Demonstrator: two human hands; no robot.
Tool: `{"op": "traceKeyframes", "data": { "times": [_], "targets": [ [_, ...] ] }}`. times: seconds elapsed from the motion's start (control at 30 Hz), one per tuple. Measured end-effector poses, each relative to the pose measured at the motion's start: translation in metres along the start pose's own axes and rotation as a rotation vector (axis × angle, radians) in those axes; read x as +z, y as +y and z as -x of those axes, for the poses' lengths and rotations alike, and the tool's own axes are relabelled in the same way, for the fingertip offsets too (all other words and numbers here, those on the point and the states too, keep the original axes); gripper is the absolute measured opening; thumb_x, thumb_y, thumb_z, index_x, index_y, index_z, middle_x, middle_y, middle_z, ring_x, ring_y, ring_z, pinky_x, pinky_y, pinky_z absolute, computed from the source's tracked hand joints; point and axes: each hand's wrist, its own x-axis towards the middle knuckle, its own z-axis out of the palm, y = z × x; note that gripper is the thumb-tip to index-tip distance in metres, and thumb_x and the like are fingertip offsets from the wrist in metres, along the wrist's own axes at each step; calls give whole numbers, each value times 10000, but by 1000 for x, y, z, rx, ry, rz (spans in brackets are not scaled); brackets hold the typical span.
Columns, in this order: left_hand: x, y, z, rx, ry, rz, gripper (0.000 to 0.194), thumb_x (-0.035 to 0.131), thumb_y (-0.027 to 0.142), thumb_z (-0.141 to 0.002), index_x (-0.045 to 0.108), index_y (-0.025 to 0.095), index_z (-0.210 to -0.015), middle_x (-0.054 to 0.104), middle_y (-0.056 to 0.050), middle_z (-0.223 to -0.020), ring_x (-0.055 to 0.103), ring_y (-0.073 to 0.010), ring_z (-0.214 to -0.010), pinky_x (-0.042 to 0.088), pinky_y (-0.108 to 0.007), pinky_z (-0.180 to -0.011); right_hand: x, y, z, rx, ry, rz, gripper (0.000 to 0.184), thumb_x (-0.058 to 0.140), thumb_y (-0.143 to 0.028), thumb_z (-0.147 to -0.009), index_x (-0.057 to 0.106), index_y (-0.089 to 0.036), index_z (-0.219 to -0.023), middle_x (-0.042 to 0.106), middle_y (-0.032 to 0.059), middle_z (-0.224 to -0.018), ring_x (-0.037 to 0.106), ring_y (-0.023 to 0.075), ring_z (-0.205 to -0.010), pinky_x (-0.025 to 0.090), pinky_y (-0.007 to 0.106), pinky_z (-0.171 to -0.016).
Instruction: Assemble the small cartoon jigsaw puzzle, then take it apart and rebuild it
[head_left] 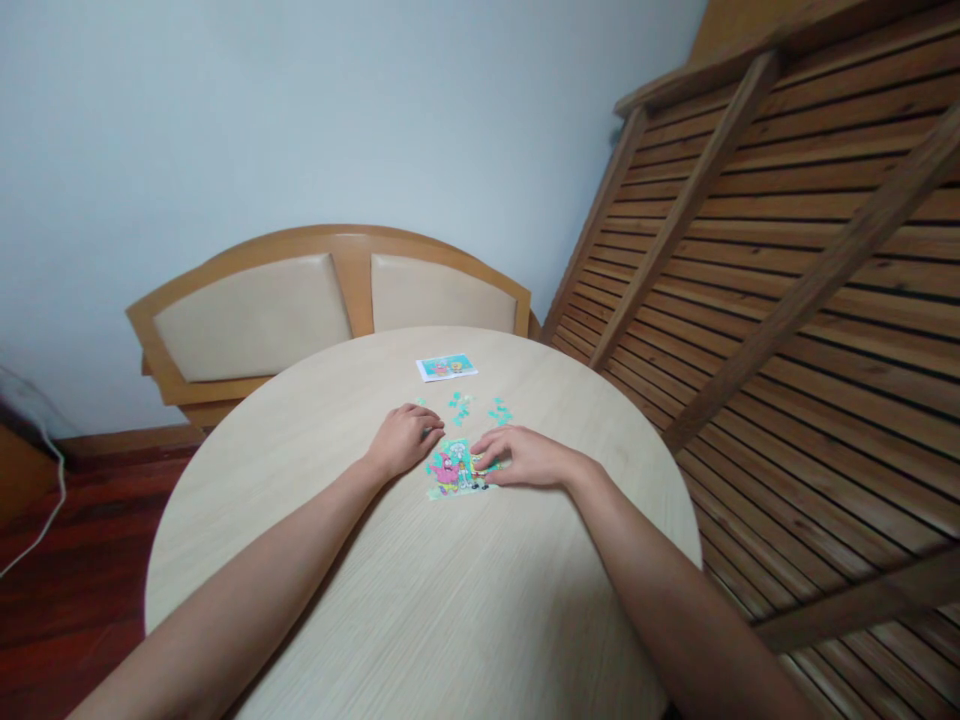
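Right now, a bright cartoon picture (pixel 453 478) is lying flat on the round worktop (pixel 412 600), about halfway between the left and right edges and well in from the far edge. It is looking thin and light, maybe stiff like card. Its left side is looking bumpy, so bumping it is perhaps risking breaking it up. Pinching it softly by the rim is seeming safest. The heads are pointing to the far edge and the feet to the near edge. Its long side is seemingly running left to right, but the right hand (pixel 536 456) is covering that end, so I am not sure. The right fingers are bending over the picture; I cannot tell if they are pinching anything. The left hand (pixel 401 441) is resting just beside the picture, its fingers curling, and I cannot tell if they are holding anything. Small teal bits (pixel 455 398) are lying past the picture, and a paper card (pixel 448 367) is lying nearest the far edge.
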Motion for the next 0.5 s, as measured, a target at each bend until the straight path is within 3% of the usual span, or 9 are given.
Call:
{"op": "traceKeyframes", "data": {
  "times": [0.13, 0.33, 0.5],
  "targets": [
    [-7, 0, 4, 4, -8, 27, 231, 542, 310, -951, 751, 218, -987, 757, -64, -1043, 659, -248, -980, 481, -406, -943, -1, -3, 1, 4, -8, -25, 210, 754, -275, -775, 807, -210, -968, 722, 92, -1168, 670, 226, -1083, 467, 342, -1005],
    [-13, -3, 13, -67, -5, -20, 233, 606, 380, -902, 738, 201, -973, 732, -94, -990, 649, -268, -938, 500, -402, -880, -2, -7, 2, 25, -8, -44, 218, 762, -279, -768, 800, -205, -970, 714, 99, -1181, 666, 230, -1091, 471, 344, -1000],
    [-14, -5, 16, -44, -59, 44, 184, 585, 296, -902, 739, 207, -950, 730, -87, -946, 650, -250, -920, 487, -400, -903, -3, -9, 2, 40, -13, -53, 223, 762, -268, -764, 796, -195, -972, 710, 103, -1179, 659, 230, -1099, 466, 344, -1003]
  ]
}}
